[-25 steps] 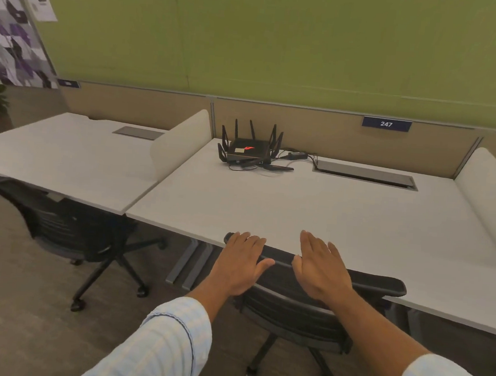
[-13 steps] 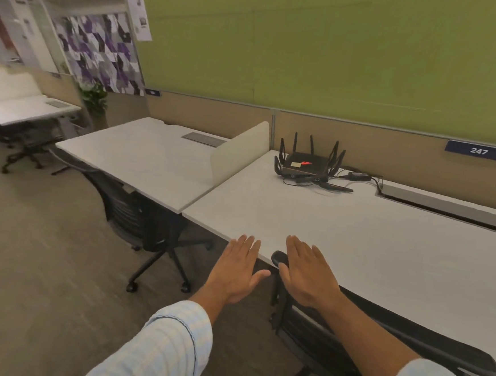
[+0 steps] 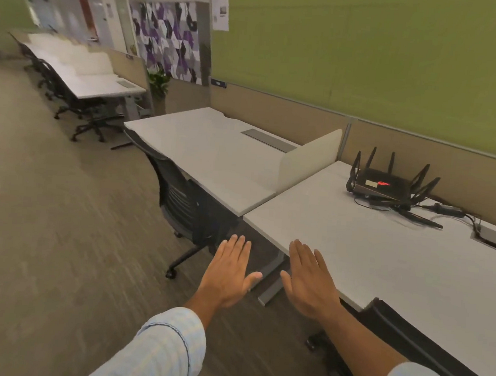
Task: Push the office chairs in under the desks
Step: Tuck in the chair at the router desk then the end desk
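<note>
- head view: office chair (image 3: 192, 204) with a black mesh back stands at the left desk (image 3: 211, 152), seat tucked beneath the top, backrest leaning against the front edge, wheeled base out on the carpet.
- a second black chair (image 3: 402, 327) sits at the lower right, its back just against the front edge of the near desk (image 3: 369, 250), partly hidden by the right forearm.
- left hand (image 3: 230, 271) is held flat, palm down, fingers straight and close together, thumb out to the side; it hangs in the air over the floor, touching nothing.
- right hand (image 3: 308, 277) is flat too, fingers straight and nearly together, thumb out, over the near desk's corner edge, holding nothing; whether it touches the edge i cannot tell.
- both hands lie between the two chairs, apart from either.
- a black router (image 3: 385, 185) with upright antennas rests at the back of the near desk, cables trailing right.
- a low divider panel (image 3: 308, 157) stands between the two desks.
- further desks and chairs line the far left, blurred.
</note>
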